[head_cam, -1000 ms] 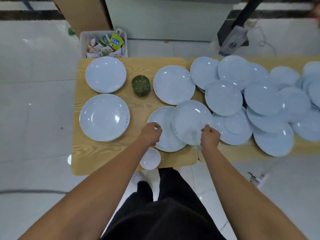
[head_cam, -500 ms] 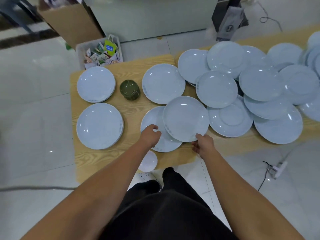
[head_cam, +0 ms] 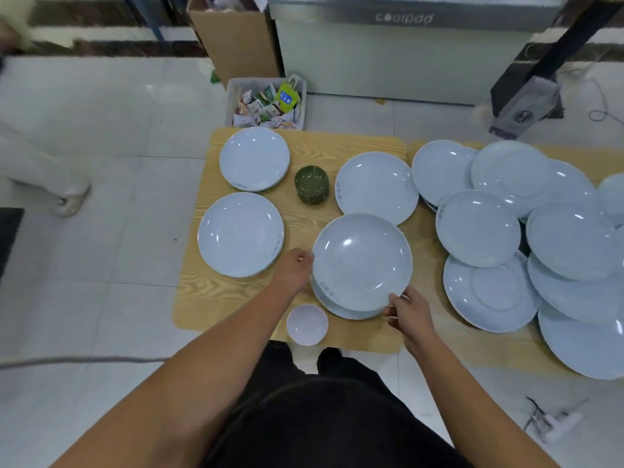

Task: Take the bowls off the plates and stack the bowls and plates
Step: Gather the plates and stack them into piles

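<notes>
Stacking step: left hand [head_cam: 297, 269] and right hand [head_cam: 408, 311], fingers pinching the rim, hold a plate [head_cam: 361, 261] over the bottom plate [head_cam: 339, 310]; next, align, release.

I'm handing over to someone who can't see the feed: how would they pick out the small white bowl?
On the left wooden table, go to the near edge, in front of the plate held by the left hand and right hand. The white bowl there, beside the left forearm, is the only small deep dish among wide blue plates; the other bowls are dark green.
</notes>
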